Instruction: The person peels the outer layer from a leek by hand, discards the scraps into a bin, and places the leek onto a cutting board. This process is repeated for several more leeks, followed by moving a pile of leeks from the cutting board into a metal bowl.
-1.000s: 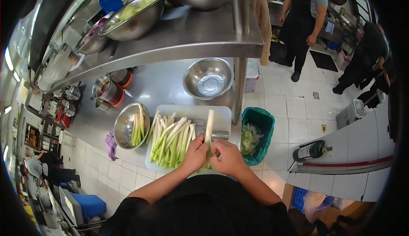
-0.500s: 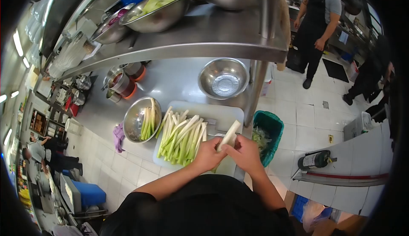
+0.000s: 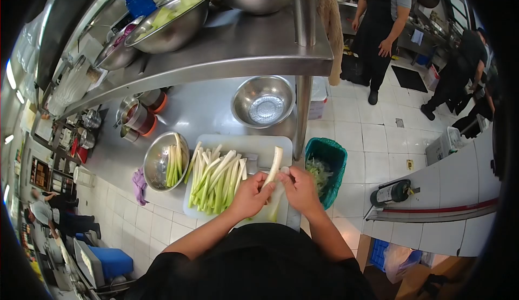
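Note:
My left hand (image 3: 250, 196) is closed around a pale leek (image 3: 277, 159) above the right side of the white cutting board (image 3: 216, 139). Pinched in my right hand (image 3: 301, 190) is a thin, translucent outer layer (image 3: 277, 198), which hangs beside the stalk. Left of my hands, a pile of trimmed leeks (image 3: 219, 181) covers much of the board. Behind the pile lies a flat metal blade (image 3: 252, 165), partly hidden. A few more stalks (image 3: 174, 162) rest in the steel bowl (image 3: 155, 178) at the board's left.
A perforated steel bowl (image 3: 242, 108) stands behind the board. A green-lined bin (image 3: 338, 178) holding scraps is on the right. Above runs a steel shelf (image 3: 232, 64) with food bowls. A purple cloth (image 3: 139, 185) hangs at the table edge. One person (image 3: 378, 29) stands beyond the shelf post.
The outer layer has come apart from the leek, and my right hand now holds it separately. The whole view has shifted, moving the scene leftward.

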`<state>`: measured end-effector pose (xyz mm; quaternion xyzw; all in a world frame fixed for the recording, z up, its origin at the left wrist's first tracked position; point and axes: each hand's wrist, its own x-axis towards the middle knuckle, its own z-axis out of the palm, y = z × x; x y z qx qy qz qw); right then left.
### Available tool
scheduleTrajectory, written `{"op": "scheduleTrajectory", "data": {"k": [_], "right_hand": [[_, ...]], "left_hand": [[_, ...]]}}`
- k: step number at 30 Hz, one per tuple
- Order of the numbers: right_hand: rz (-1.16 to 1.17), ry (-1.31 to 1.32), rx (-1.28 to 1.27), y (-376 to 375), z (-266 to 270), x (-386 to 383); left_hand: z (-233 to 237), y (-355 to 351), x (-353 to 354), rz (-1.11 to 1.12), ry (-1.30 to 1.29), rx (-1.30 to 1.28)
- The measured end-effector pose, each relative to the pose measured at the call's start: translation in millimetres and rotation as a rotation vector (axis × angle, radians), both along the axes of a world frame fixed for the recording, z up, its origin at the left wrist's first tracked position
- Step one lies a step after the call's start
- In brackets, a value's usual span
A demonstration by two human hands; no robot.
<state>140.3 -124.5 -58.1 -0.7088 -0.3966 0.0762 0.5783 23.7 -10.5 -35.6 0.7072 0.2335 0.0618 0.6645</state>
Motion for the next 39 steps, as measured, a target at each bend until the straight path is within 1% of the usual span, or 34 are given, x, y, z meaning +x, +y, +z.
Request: {"op": "scheduleTrajectory", "data": {"k": [1, 3, 5, 7, 8, 10, 11, 13, 14, 16, 17, 19, 20, 21, 22, 23, 25, 27, 28, 29, 30, 31, 32, 33, 35, 36, 37, 38, 39], "right_hand": [[-0.062, -0.159, -0.01, 0, 1, 3], [-0.103, -0.191, -0.022, -4, 2, 14], [-0.148, -0.221, -0.032, -9, 7, 24], [-0.019, 0.058, -0.115, -15, 15, 28], [-0.02, 0.058, -0.114, -13, 12, 26], [0.178, 0.373, -0.093, -6, 4, 15], [0.179, 0.369, -0.094, -3, 2, 8], [0.273, 0.483, 0.085, 2, 4, -5], [0.275, 0.48, 0.085, 2, 1, -6], [0.241, 0.408, 0.06, 3, -4, -6], [0.239, 0.408, 0.063, 1, -5, -3], [0.276, 0.279, -0.111, -7, -6, 7], [0.273, 0.28, -0.11, -11, -5, 12], [0.259, 0.186, -0.115, -14, -3, 17], [0.245, 0.091, -0.12, -18, -2, 23], [0.245, 0.091, -0.119, -19, -4, 27], [0.076, -0.172, -0.039, -23, -11, 37], [-0.113, -0.155, -0.004, -33, -15, 62], [-0.196, -0.038, 0.16, -40, -17, 75], [-0.307, -0.037, 0.116, -49, -21, 91], [-0.306, -0.038, 0.116, -56, -16, 100], [-0.36, 0.042, -0.039, -64, -7, 104], [-0.412, 0.125, -0.198, -69, -2, 105], [-0.413, 0.129, -0.202, -70, -10, 105], [-0.302, 0.041, -0.23, -66, -38, 107], [-0.306, 0.04, -0.233, -61, -55, 108], [-0.308, -0.06, -0.338, -56, -73, 109], [-0.308, -0.16, -0.442, -54, -84, 109], [-0.312, -0.16, -0.44, -54, -88, 107]], "left_hand": [[0, 2, -1, 0.0, -0.001, 0.0], [-2, 6, -3, -0.043, 0.185, 0.198], [1, 7, -6, -0.048, 0.17, 0.2], [1, 6, -7, -0.059, 0.158, 0.202], [-2, 5, -8, -0.058, 0.122, 0.225], [-1, 0, -5, -0.055, 0.084, 0.247], [1, -4, -2, -0.057, 0.053, 0.21], [3, -7, 2, -0.056, 0.016, 0.175], [3, -7, 3, -0.057, -0.008, 0.149], [0, -7, 3, -0.057, -0.033, 0.124], [-2, -6, 2, -0.054, -0.042, 0.157], [-1, -3, -1, -0.058, -0.048, 0.189], [2, -1, -3, -0.083, 0.017, 0.105], [5, 1, -4, -0.107, 0.081, 0.022], [7, 1, -5, -0.107, 0.081, 0.022], [7, 1, -6, -0.129, 0.094, 0.038], [7, 1, -9, -0.151, 0.111, 0.049], [6, 2, -10, -0.186, 0.079, 0.034], [6, 3, -11, -0.183, 0.078, 0.032], [6, 4, -12, -0.167, 0.072, -0.072], [7, 6, -13, -0.153, 0.067, -0.175], [9, 8, -13, -0.153, 0.068, -0.176], [11, 10, -13, -0.155, 0.017, -0.266], [14, 12, -12, -0.156, -0.033, -0.357], [19, 12, -10, -0.182, -0.054, -0.406], [21, 12, -9, -0.207, -0.077, -0.452], [21, 10, -8, -0.212, -0.076, -0.453], [21, 9, -7, -0.206, -0.081, -0.509], [22, 8, -6, -0.198, -0.086, -0.562]]}}
